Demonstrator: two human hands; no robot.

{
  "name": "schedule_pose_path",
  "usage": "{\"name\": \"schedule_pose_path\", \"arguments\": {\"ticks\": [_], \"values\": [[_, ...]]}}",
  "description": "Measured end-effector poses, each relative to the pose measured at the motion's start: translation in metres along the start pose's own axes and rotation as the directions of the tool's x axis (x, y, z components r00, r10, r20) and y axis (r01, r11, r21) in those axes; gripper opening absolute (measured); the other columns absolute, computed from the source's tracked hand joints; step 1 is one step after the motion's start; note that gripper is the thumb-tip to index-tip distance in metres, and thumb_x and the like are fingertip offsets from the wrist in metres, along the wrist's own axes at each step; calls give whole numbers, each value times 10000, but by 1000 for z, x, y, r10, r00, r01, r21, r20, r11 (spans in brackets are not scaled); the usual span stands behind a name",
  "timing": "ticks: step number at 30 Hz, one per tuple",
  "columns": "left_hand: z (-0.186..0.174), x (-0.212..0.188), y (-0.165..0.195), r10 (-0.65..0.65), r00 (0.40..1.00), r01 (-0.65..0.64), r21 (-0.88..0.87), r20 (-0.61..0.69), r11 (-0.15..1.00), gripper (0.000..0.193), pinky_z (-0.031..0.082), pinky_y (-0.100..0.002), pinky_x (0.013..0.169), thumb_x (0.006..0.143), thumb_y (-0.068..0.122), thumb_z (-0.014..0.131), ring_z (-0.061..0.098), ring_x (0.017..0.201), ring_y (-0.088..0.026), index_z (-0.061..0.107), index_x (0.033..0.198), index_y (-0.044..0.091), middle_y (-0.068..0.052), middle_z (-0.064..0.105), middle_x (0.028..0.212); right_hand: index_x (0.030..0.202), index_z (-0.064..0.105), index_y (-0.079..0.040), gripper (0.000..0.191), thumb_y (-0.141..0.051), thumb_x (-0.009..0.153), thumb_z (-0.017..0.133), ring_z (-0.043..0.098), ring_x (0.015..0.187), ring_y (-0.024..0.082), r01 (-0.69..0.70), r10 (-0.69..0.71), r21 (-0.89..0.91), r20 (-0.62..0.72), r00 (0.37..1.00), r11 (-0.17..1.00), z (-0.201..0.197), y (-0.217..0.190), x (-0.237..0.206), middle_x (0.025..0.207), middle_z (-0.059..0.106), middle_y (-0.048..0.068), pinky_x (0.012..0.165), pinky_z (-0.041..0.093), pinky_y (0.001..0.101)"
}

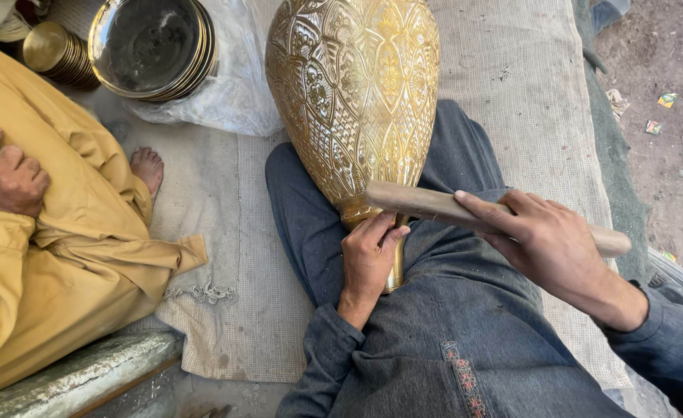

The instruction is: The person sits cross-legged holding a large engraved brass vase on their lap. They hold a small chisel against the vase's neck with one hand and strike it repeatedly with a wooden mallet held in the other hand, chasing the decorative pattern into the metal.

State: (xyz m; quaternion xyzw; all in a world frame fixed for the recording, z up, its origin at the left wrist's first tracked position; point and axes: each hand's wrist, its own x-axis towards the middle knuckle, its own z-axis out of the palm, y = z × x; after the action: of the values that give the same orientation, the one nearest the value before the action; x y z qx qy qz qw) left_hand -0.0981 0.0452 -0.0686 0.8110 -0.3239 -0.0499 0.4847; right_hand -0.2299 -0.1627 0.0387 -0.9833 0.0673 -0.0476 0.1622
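L hand [368,259] fingers wrapped tight round neck of engraved brass vase [355,93] on lap; R hand [547,244] grips wooden stick [434,205] w/ fingers curled. Stacked brass plates [152,46] far left.

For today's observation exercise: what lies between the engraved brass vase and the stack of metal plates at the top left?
In the head view, a crumpled clear plastic bag lies between the brass vase and the stacked metal plates, resting on the woven mat.
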Motion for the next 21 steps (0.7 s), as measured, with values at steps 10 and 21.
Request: {"name": "schedule_pose_path", "arguments": {"ticks": [10, 21], "values": [[1, 1, -6, 54, 997, -55, 15, 57, 998, 445, 632, -327, 718, 860, 151, 812, 756, 820, -198, 695, 1286, 94, -82, 762, 926, 1548, 450, -206, 663, -294, 928, 668, 655, 738, 211, 54, -6, 331, -142, 990, 942, 12, 5, -6, 967, 627, 98, 605, 563, 366], [-4, 8, -3, 38, 993, -37, -9, 115, 999, 488, 627, -331, 690, 834, 177, 827, 759, 783, -214, 693, 1297, 107, -100, 756, 916, 1495, 497, -326, 703, -269, 843, 753, 664, 663, 254, -154, 154, -5, 86, 984, 988, 16, 2, -12, 812, 641, 90, 605, 570, 426]]}}
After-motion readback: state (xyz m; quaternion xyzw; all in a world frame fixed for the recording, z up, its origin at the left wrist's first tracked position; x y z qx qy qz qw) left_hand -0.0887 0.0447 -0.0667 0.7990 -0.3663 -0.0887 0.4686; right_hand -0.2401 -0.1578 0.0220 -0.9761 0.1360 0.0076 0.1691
